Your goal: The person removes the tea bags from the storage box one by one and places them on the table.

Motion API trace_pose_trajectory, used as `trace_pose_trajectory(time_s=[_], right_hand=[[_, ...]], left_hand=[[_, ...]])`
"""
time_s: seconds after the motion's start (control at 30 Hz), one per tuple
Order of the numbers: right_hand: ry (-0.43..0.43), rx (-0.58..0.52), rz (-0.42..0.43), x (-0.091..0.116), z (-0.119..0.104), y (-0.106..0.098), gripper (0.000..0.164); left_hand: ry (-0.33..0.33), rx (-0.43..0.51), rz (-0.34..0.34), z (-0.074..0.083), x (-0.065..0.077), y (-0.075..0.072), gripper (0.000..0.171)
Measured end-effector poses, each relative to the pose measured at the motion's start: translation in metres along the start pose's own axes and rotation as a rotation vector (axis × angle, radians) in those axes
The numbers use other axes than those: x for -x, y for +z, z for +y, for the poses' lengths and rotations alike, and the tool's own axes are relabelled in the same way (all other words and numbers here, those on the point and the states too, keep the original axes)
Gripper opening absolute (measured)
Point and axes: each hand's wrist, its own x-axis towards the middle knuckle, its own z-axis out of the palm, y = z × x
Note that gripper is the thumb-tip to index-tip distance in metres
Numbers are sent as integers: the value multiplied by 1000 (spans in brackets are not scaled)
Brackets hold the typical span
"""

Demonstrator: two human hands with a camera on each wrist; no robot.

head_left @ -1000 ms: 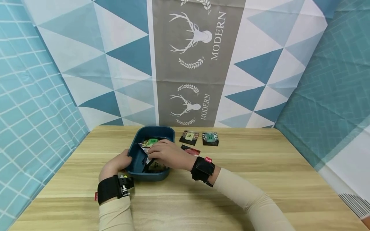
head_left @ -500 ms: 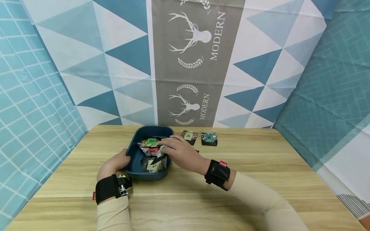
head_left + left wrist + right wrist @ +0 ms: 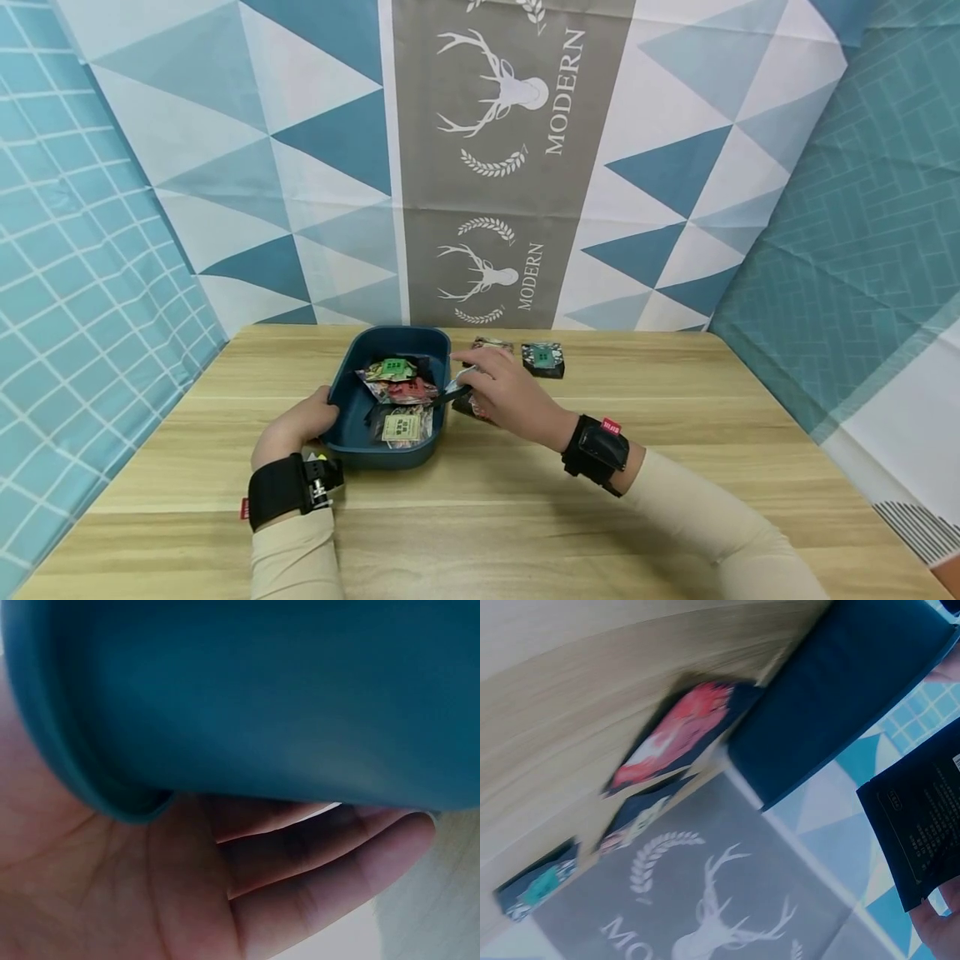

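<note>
One dark packet (image 3: 922, 817): we pinched it in our right hand (image 3: 506, 392), fingers (image 3: 934, 931) nearly together; our left hand (image 3: 302, 422), loosely bent, gripped the blue bin (image 3: 390, 461).

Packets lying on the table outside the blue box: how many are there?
3, in the right wrist view: red packet nearest the box, teal packet farthest, patterned packet between them. Others may be hidden.
</note>
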Motion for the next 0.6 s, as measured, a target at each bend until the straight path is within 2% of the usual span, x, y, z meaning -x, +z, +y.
trace_pose_trajectory(time_s=[0.13,0.43,0.6], right_hand=[[22,15,9,11,9,-4,20],[85,122,-20,33,28,-12,20],[182,142,-59,46,44,-18,26]], left_hand=[[3,0,-3,1,0,0,51],[3,-2,-1,3,3,0,52],[9,-5,-6,4,3,0,52]])
